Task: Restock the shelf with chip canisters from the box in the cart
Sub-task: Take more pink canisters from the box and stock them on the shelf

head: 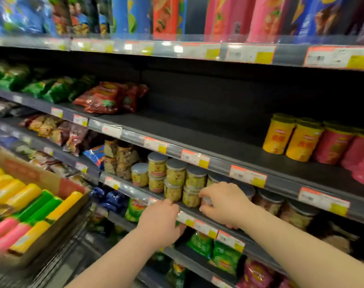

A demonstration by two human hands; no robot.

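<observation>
Your right hand [224,202] is bent around a small jar [206,201] on the lower shelf. The thumb and the fingers hold it from both sides, and the hand hides most of it. Your left hand [160,221] grips the price rail [206,226] of the same shelf: the thumb lies on top and the fingertips curl under the front edge.

Just behind both hands stand more jars with grey lids [176,173], stacked two high, with yellow snack inside.

One level above is the shelf [197,138] for the canisters. Its dark board is bare in the middle. At its right end stand two yellow canisters [278,136], and pink canisters [333,146] touch them on the right. At its left end lie red bags [106,98].

The chip canisters [23,192] for restocking lie on their sides in the cardboard box [31,177] at your left, yellow, green and pink, close together. The box sits in the cart [73,242], well apart from both hands. The picture is a little blurred there.
</observation>
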